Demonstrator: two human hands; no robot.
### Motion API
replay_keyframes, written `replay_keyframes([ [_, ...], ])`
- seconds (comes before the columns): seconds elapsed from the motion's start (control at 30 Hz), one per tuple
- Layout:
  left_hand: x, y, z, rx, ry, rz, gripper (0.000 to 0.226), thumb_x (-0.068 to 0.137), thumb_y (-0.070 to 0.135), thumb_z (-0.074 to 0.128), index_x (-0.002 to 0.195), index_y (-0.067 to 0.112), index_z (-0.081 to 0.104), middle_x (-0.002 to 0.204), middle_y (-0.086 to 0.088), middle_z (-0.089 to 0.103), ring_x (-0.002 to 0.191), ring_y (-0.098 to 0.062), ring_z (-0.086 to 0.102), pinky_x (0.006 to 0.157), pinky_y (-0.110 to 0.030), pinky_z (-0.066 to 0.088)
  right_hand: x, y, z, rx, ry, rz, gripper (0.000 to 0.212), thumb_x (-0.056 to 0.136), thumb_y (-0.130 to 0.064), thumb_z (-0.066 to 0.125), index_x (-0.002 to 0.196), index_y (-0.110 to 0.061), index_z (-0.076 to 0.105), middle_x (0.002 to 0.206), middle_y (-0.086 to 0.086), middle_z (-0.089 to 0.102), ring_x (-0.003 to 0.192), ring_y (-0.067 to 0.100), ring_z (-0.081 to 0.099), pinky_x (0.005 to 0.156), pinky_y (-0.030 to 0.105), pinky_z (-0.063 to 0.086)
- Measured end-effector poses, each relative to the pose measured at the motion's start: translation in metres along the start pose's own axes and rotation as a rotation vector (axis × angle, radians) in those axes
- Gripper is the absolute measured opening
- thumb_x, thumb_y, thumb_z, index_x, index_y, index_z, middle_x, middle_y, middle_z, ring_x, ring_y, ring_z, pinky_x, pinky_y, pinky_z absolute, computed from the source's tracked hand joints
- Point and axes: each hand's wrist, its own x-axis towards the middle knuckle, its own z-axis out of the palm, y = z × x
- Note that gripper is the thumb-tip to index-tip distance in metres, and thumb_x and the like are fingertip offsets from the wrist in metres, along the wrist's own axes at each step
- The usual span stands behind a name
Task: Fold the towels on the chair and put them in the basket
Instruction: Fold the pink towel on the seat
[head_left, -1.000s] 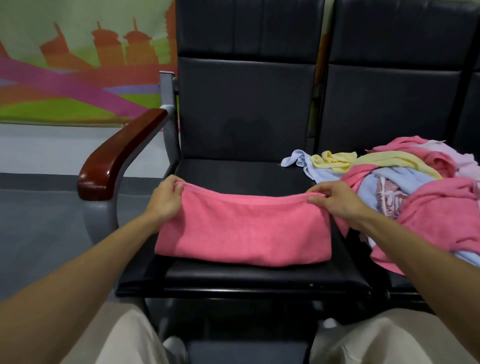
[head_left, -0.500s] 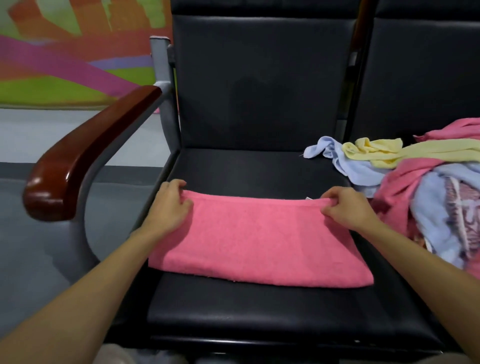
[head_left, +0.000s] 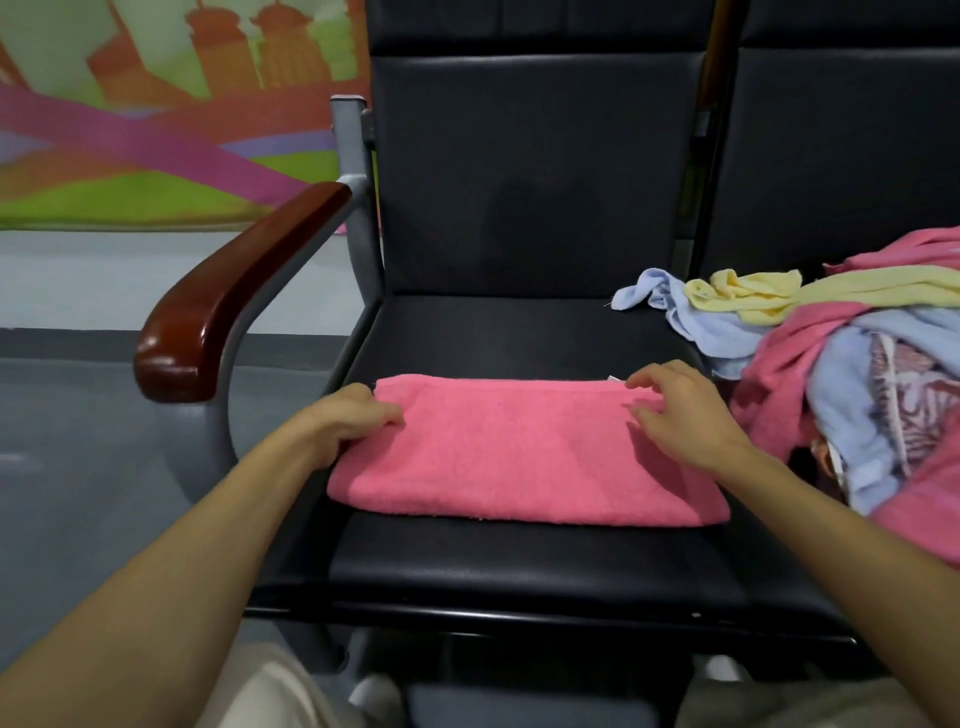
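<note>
Right hand (head_left: 685, 415) loosened on pink towel (head_left: 519, 457) (towel pile (head_left: 857, 364) cropped).

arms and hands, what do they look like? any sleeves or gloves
The left forearm and right forearm are bare, no sleeve in view. The left hand and right hand wear no gloves, rings or watch. Light beige trousers show at the bottom edge.

Towel heap (head_left: 831, 384) partly beyond the right edge.

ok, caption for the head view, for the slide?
Left hand and right hand rest on the ends of a folded pink towel on the black chair seat; unfolded towels heaped alongside.
</note>
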Motion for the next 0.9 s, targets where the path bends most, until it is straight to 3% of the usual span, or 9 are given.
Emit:
replay_keyframes([
  [0.1,-0.028,0.016,-0.001,-0.461,-0.153,-0.011,0.024,0.085,0.018,0.07,0.099,-0.001,0.064,0.096,-0.02,0.07,0.086,-0.028,0.068,0.075,-0.039,0.057,-0.007,0.005,-0.014,0.043,0.041,0.026,0.028,0.084,-0.008,0.064,0.112,-0.014,0.066,0.111,0.006,0.059,0.103,0.021,0.057,0.091,0.028,0.041],
  [0.2,-0.05,0.041,0.009,-0.658,-0.204,0.096,0.022,0.087,0.014,0.067,0.098,-0.005,0.066,0.087,-0.018,0.073,0.077,-0.022,0.071,0.067,-0.032,0.06,-0.013,0.019,-0.027,0.089,0.088,0.066,0.025,0.083,-0.006,0.066,0.107,-0.013,0.068,0.107,0.009,0.067,0.095,0.021,0.062,0.088,0.029,0.045],
  [0.37,-0.062,0.096,0.044,-0.835,-0.119,0.142,0.005,0.084,0.001,0.067,0.085,0.0,0.062,0.075,-0.013,0.06,0.06,-0.019,0.061,0.052,-0.027,0.054,-0.029,0.048,-0.044,0.155,0.155,0.153,0.022,0.085,-0.001,0.063,0.105,-0.006,0.07,0.104,0.01,0.071,0.095,0.024,0.065,0.083,0.023,0.041],
  [0.57,-0.062,0.164,0.119,-0.538,-0.096,0.273,0.015,0.081,-0.007,0.057,0.082,0.008,0.057,0.062,-0.005,0.046,0.046,-0.012,0.047,0.044,-0.019,0.037,-0.04,0.078,-0.054,0.192,0.217,0.186,0.02,0.084,-0.004,0.064,0.101,-0.009,0.073,0.1,0.006,0.074,0.089,0.021,0.066,0.076,0.012,0.035],
  [0.63,-0.055,0.174,0.15,-0.379,-0.073,0.322,0.015,0.08,-0.005,0.057,0.083,0.009,0.057,0.066,-0.006,0.051,0.051,-0.016,0.051,0.046,-0.021,0.037,-0.039,0.083,-0.052,0.198,0.201,0.175,0.021,0.085,-0.005,0.063,0.102,-0.01,0.073,0.101,0.005,0.073,0.089,0.018,0.065,0.075,0.011,0.035],
  [0.73,-0.05,0.172,0.189,-0.037,-0.094,0.338,0.021,0.077,0.005,0.06,0.098,0.005,0.057,0.083,-0.016,0.064,0.069,-0.027,0.064,0.054,-0.029,0.045,-0.034,0.086,-0.047,0.189,0.154,0.125,0.023,0.084,-0.005,0.06,0.103,-0.012,0.072,0.102,0.002,0.073,0.093,0.018,0.066,0.083,0.019,0.042],
  [0.8,-0.055,0.167,0.206,0.132,-0.175,0.307,0.019,0.085,0.01,0.06,0.1,0.004,0.051,0.08,-0.015,0.062,0.056,-0.025,0.059,0.047,-0.029,0.048,-0.032,0.085,-0.046,0.18,0.136,0.095,0.024,0.084,-0.006,0.059,0.103,-0.013,0.072,0.103,0.001,0.072,0.095,0.017,0.065,0.085,0.02,0.043],
  [0.9,-0.063,0.168,0.206,0.072,-0.322,0.258,0.028,0.1,0.036,0.047,0.09,0.01,0.048,0.072,-0.013,0.053,0.049,-0.021,0.052,0.04,-0.026,0.048,-0.032,0.084,-0.044,0.162,0.1,0.038,0.023,0.085,-0.008,0.059,0.104,-0.015,0.071,0.104,0.002,0.07,0.094,0.016,0.063,0.086,0.022,0.044],
])
